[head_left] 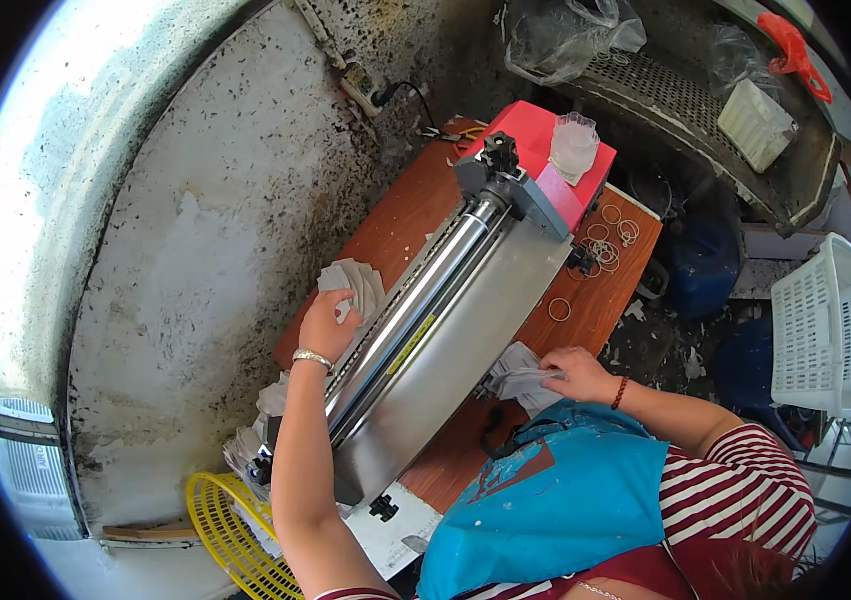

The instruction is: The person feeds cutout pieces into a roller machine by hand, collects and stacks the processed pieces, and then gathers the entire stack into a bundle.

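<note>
A metal roller machine (445,320) with shiny cylinders lies along a brown wooden table (400,225). My left hand (327,325) reaches over the far side of the rollers and holds a fan of pale grey paper pieces (357,283). My right hand (577,373) rests at the near side of the machine, fingers closed on a stack of similar grey pieces (520,378). A bracelet sits on each wrist. My blue apron (555,500) fills the lower middle.
A red box (535,140) with a clear plastic cup (574,146) stands at the table's far end, rubber bands (605,245) beside it. More grey pieces (250,440) pile at the left. A yellow fan guard (230,530), white basket (825,325), stained wall (215,230).
</note>
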A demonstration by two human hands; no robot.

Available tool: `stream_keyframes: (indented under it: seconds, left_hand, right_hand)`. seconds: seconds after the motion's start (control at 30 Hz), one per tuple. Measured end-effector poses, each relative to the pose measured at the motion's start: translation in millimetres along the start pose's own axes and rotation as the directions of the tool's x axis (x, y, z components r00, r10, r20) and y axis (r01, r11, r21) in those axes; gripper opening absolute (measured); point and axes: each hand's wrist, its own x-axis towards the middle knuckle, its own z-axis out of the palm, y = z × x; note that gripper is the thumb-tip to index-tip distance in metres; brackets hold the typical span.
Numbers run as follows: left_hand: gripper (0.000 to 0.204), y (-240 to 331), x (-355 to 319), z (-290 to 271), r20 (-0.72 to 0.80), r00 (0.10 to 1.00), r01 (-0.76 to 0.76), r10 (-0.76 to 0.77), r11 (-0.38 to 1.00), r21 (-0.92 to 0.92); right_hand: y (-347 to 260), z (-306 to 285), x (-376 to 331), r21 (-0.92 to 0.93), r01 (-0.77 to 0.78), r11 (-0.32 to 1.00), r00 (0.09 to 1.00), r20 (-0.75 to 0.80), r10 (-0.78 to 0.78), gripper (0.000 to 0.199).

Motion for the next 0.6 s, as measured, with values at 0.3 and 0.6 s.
stream_keyframes:
  seconds: [0.3, 0.6]
  left_hand:
    - [0.033, -10, -8, -3, -0.103, 0.995, 0.001, -0.015, 0.991, -0.133]
    - [0.032, -18, -8, 3, -0.168, 0.984, 0.019, -0.059, 0.974, -0.228]
  right_hand:
    - [-108, -70, 43, 0.419, 0.204, 0.885, 0.933, 0.191, -0.305, 0.032]
    - [-135, -11, 98, -0.37, 0.612, 0.699, 0.754, 0.008, -0.657, 0.029]
